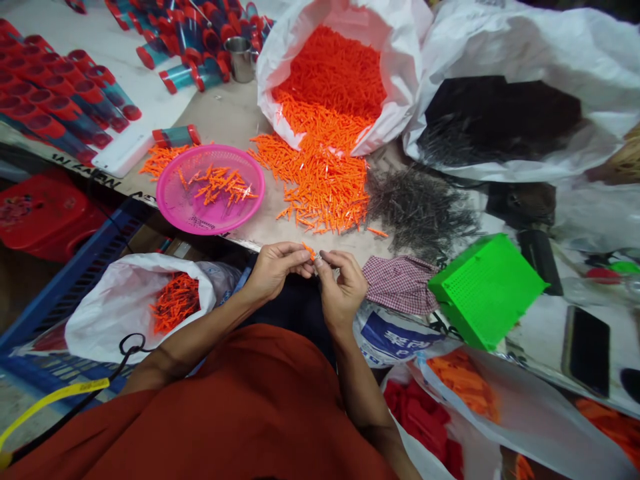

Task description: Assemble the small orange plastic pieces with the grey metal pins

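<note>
- The left hand (273, 270) is closed in a fingertip pinch on a small orange plastic piece (309, 251); the right hand (341, 288) is closed just beside it, its fingertips (323, 257) seeming to hold a thin grey pin, though the pin is too small to tell for sure.
- The step in hand appears to be fine work at the fingertips, with the 2 hands almost touching; the next move seems to call for a steady pinch on both small parts.
- A white sack (107, 327) by the left forearm holds loose orange pieces.
- A pink plastic basket (163, 193) on the table holds a small heap of the same pieces.
- More orange pieces spill across the table from a large white sack (395, 47).
- A pile of grey pins (423, 213) lies beside that spill, and a second white sack (540, 47) holds a dark mass of pins.
- Further left, teal tubes with red caps (95, 100) lie in rows near a steel cup (240, 60).
</note>
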### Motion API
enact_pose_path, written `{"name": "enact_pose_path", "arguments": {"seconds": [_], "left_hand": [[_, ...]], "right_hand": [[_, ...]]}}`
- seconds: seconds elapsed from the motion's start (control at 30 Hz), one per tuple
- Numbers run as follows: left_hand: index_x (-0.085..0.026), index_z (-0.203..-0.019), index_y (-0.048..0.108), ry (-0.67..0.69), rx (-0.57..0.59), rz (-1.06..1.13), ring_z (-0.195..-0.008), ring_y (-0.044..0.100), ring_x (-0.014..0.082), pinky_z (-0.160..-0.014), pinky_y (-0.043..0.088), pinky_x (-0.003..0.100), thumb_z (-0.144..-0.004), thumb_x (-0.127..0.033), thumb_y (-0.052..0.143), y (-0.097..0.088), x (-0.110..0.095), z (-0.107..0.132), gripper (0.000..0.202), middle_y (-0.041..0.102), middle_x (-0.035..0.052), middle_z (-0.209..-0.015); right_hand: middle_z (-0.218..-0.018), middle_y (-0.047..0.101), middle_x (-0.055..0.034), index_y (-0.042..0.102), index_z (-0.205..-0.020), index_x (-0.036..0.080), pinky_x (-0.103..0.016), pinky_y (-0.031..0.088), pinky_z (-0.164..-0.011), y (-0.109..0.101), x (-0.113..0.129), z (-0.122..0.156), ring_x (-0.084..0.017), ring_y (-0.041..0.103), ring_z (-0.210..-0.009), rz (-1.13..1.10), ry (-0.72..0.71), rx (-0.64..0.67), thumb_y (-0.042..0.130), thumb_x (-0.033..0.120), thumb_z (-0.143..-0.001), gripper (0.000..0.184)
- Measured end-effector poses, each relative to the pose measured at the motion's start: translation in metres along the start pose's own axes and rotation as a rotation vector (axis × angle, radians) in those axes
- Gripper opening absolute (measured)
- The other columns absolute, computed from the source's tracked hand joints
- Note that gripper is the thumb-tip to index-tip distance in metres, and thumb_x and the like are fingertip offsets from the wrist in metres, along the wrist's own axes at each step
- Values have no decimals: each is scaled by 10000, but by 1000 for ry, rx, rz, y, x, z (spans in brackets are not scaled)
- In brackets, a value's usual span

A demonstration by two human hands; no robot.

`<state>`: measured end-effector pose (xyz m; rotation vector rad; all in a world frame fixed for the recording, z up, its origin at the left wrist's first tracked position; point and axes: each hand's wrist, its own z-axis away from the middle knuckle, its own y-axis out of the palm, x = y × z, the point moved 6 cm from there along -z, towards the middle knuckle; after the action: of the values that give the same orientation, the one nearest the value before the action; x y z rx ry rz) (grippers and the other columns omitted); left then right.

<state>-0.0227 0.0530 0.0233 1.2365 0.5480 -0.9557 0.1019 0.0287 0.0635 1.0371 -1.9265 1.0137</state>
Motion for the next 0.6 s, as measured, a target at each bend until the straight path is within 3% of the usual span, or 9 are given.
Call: {"name": "enact_pose_path", "arguments": {"seconds": [0.6], "left_hand": [[-106,-699,669,69,-46,14,-508,609,101,-523,513,213,-622,-258,755,-3,-1,1,192,661,16,-592]], "right_hand": [[-802,643,3,682,-840,208,-267,479,-695,5,-2,5,-121,597,-758,-75,42,-9,634,166,-783,86]]}}
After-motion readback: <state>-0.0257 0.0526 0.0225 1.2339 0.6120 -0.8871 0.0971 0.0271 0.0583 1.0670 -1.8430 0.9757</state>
